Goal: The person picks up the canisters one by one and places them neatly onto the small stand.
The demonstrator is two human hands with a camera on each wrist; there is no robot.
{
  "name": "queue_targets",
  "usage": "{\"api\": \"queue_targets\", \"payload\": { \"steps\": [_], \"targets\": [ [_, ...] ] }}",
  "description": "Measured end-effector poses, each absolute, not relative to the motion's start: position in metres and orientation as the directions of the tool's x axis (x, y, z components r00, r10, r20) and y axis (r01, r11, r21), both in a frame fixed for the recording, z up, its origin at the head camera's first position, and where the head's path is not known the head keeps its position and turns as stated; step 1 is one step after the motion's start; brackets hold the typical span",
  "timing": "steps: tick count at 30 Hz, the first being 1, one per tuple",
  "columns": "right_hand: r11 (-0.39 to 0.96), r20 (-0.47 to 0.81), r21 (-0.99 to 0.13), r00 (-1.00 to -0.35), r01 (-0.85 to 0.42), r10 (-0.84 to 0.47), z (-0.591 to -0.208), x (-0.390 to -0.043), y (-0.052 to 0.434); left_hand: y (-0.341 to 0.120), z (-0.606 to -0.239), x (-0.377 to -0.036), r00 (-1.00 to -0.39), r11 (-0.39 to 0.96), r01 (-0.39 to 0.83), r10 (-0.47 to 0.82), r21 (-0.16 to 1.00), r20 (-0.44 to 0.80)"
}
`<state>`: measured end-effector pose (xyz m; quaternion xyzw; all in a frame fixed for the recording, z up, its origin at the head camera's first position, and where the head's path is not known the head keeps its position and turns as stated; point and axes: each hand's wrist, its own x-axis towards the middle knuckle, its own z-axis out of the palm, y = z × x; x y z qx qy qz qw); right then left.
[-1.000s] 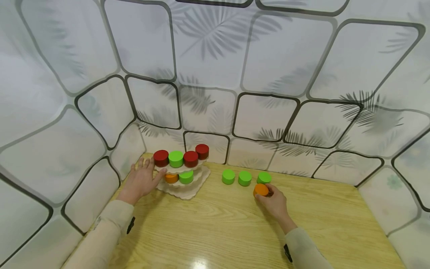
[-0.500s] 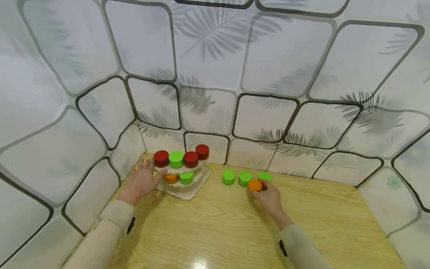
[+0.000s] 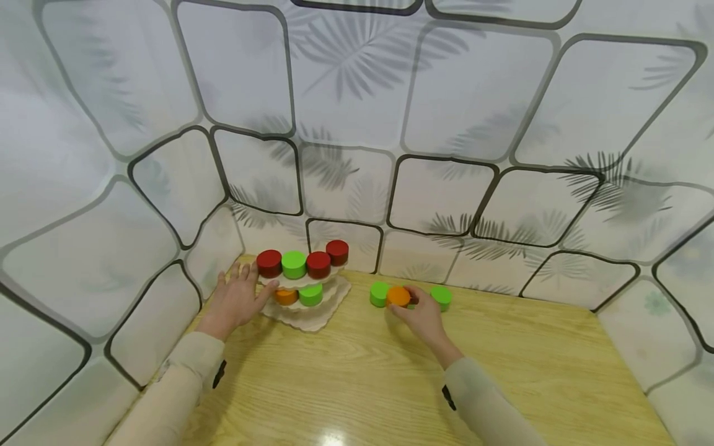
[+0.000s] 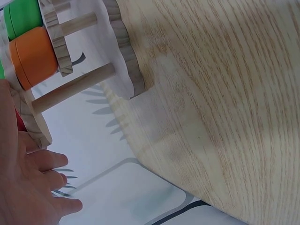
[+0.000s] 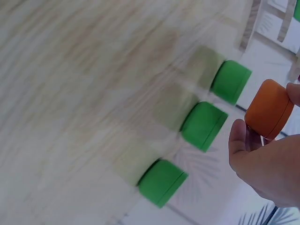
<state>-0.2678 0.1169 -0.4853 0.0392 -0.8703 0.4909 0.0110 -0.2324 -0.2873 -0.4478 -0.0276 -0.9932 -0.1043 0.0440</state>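
Orange disc (image 3: pixel 398 296) sits pinched between the thumb and fingers of the right hand (image 3: pixel 419 316), lifted just above the wooden table (image 3: pixel 357 384) and in front of a row of three green discs (image 5: pixel 202 125). Farther left, the left hand (image 3: pixel 234 300) rests with straight fingers against the tiered wooden stand (image 3: pixel 305 313), which carries red, green and orange discs. A loose pinch could let the disc drop and roll; a careless nudge might topple the loaded tiers.
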Motion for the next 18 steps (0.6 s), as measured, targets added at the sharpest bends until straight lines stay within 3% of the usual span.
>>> {"api": "queue_targets", "payload": {
  "steps": [18],
  "targets": [
    [0.503,0.067,-0.853,-0.985,-0.138,-0.158,-0.472,-0.272,0.060,-0.286,-0.448,-0.233,-0.998,0.977,0.032,0.019,0.212,0.060]
  ]
}}
